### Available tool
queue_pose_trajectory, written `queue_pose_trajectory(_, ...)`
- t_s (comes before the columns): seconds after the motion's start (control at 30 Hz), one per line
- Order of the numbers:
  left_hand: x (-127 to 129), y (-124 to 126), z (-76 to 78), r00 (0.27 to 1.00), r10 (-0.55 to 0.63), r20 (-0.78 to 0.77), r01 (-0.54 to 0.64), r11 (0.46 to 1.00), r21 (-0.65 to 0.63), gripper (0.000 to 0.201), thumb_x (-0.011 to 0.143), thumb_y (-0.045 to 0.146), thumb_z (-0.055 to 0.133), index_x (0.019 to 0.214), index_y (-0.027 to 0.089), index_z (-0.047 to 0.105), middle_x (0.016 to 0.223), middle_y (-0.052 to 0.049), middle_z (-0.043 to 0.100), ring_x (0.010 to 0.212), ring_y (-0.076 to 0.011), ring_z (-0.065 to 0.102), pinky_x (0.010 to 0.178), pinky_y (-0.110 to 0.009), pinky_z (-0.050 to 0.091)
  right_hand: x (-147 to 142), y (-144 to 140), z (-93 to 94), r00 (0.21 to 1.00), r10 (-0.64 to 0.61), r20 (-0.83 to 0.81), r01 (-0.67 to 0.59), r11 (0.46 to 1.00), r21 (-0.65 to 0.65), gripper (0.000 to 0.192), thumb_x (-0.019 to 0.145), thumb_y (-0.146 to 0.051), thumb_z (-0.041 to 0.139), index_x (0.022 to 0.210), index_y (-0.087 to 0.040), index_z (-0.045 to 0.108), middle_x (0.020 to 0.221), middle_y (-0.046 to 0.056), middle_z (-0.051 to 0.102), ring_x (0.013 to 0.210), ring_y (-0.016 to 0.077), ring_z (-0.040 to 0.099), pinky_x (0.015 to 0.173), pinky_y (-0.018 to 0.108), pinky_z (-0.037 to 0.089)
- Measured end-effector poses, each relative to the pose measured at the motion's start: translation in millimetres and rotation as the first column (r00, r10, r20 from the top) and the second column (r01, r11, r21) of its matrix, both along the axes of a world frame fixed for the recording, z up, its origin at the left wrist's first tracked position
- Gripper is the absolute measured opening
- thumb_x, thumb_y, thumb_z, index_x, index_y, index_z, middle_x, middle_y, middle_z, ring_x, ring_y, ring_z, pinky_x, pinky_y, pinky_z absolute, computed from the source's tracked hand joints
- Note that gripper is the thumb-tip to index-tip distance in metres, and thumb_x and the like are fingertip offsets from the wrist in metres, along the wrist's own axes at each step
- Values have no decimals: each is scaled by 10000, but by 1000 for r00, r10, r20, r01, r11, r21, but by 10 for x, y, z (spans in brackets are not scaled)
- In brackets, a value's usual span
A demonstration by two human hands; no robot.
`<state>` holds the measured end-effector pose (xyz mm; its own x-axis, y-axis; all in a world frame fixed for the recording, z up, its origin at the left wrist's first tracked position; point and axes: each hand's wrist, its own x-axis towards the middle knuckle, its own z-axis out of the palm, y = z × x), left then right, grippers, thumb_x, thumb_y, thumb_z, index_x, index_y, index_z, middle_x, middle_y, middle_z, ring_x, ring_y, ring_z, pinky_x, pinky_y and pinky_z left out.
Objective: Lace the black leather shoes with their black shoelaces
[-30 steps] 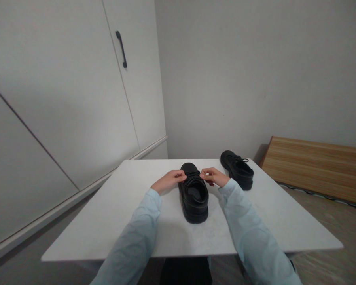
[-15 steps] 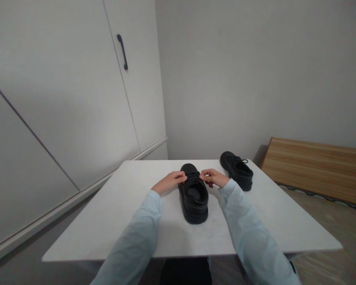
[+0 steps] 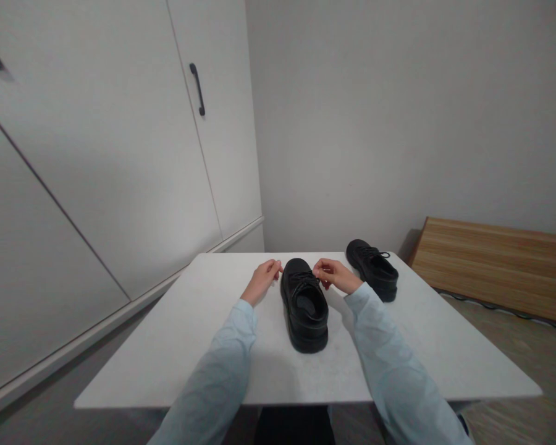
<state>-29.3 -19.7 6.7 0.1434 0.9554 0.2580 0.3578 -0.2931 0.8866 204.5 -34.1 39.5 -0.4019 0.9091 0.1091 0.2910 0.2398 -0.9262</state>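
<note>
Black lace-up shoe sits upright on the white table, between the person's 2 hands, its heel toward the wearer and its rounded toe toward the far edge. Its opening faces up, with the insole visible inside. The right hand is at the right side of this shoe's shoelaces, thumb and index finger closed in a narrow pinch on them, the other fingers curled. The left hand is just beside the shoe's left edge near the toe, thumb and fingers drawn close together; I cannot tell whether they hold a lace end. Both forearms are in pale blue sleeves and reach in over the near edge of the table.

Shoe number 2, the matching black shoe, stands upright near the table's far right corner, its toe angled away and to the left, with a lace loop sticking out at its right side. White cabinet doors with 2 dark handles fill the left; a plain grey wall rises behind the table. On the right, a wood-grain panel is beyond the table, near the wall.
</note>
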Motion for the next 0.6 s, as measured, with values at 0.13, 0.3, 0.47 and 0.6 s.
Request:
queue_pose_trajectory(0.13, -31, 59, -85, 998, 60, 25, -59, 998, -27, 363, 811, 489, 440, 728, 159, 565, 590, 3, 537, 581, -126, 530, 576, -239, 399, -92, -151, 165, 975, -204, -85, 220, 937, 271, 348, 731, -512, 608, 799, -176, 548, 781, 39, 579, 706, 154, 541, 593, 278, 458)
queue_pose_trajectory(0.3, -44, 94, -152, 997, 81, -1, -81, 996, -46, 283, 784, 421, 477, 750, 159, 581, 627, -10, 577, 611, -131, 559, 600, -243, 425, -255, -589, 365, 955, -290, -68, 276, 775, 569, 220, 818, -393, 569, 892, -188, 536, 868, 63, 603, 808, 184, 564, 748, 336, 463)
queue_pose_trajectory(0.47, -51, 118, -193, 999, 39, -38, -40, 999, -23, 248, 785, 366, 455, 769, 158, 590, 622, -3, 571, 601, -122, 550, 605, -239, 430, -418, -1041, 297, 923, -270, 273, -10, 696, 718, 283, 832, -352, 573, 1047, -179, 513, 982, 104, 607, 915, 239, 558, 790, 386, 456)
queue_pose_trajectory(0.6, -40, 127, -204, 997, 60, -48, -62, 997, -35, 247, 774, 359, 467, 779, 155, 605, 618, -5, 576, 593, -124, 551, 609, -241, 432, -534, -1245, 53, 795, -424, 434, -73, 643, 762, 336, 819, -359, 598, 1073, -155, 516, 997, 130, 612, 928, 285, 558, 783, 424, 456)
